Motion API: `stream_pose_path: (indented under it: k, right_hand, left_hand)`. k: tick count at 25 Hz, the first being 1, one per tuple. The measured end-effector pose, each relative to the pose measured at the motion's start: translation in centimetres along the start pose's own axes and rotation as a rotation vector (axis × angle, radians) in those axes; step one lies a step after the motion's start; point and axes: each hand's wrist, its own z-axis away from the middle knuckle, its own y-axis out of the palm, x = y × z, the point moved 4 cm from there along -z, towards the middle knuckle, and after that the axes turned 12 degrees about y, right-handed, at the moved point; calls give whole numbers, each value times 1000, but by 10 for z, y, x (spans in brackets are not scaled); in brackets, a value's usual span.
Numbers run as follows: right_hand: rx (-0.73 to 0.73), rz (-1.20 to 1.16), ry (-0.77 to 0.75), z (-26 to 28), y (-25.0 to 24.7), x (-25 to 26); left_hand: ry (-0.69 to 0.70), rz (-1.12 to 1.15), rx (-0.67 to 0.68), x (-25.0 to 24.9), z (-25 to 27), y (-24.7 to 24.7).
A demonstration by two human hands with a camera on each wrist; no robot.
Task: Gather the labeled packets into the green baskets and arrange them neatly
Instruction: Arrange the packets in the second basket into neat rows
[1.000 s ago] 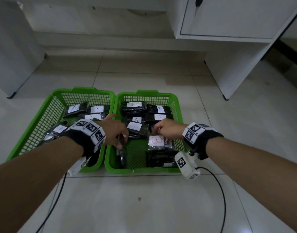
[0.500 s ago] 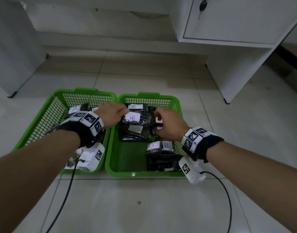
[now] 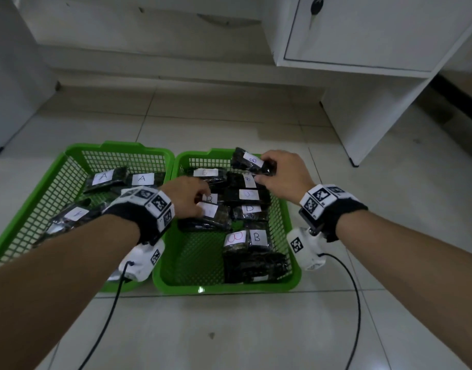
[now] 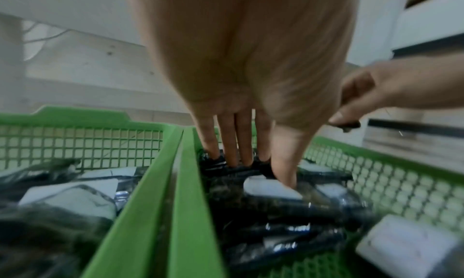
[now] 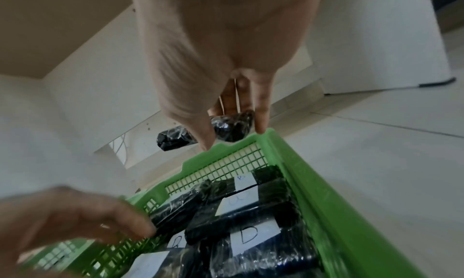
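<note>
Two green baskets sit side by side on the tiled floor. The left basket holds black packets labelled A. In the right basket lie several black packets labelled B. My right hand grips one B packet and holds it in the air over the far rim of the right basket; the right wrist view shows that packet between thumb and fingers. My left hand reaches into the right basket near its left wall, and its fingers and thumb pinch a black packet in the pile.
A white cabinet overhangs at the back right, with its side panel standing on the floor just beyond the baskets. Another white unit stands at the far left. Black cables trail from both wrist cameras across the floor.
My right hand has lifted a B packet from the middle of the right basket up over its far end. My left hand has moved down into the pile of packets.
</note>
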Motion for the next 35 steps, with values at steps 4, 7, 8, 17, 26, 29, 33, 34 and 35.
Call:
stream_pose_path:
  k: [4, 7, 8, 17, 26, 29, 33, 34, 35]
  right_hand:
    - [152, -23, -3, 10, 26, -1]
    - [177, 4, 30, 7, 37, -4]
    - [156, -7, 56, 3, 36, -5]
    - [150, -64, 147, -10, 41, -4]
    - [440, -5, -40, 17, 53, 28]
    - [510, 185, -106, 28, 67, 52]
    - [490, 411, -238, 37, 88, 75]
    - [470, 439, -285, 39, 90, 80]
    - [451, 459, -320, 41, 90, 82]
  left_hand:
    - [104, -181, 146, -1, -7, 25]
    - [183, -247, 45, 1, -8, 18]
    - [200, -283, 7, 4, -8, 11]
    - [97, -588, 7, 16, -13, 12]
    - [115, -251, -51, 25, -21, 2]
    - [93, -95, -116, 32, -16, -1]
    - [70, -40, -192, 39, -10, -4]
    - [56, -28, -197, 42, -8, -4]
    - [47, -27, -196, 44, -7, -4]
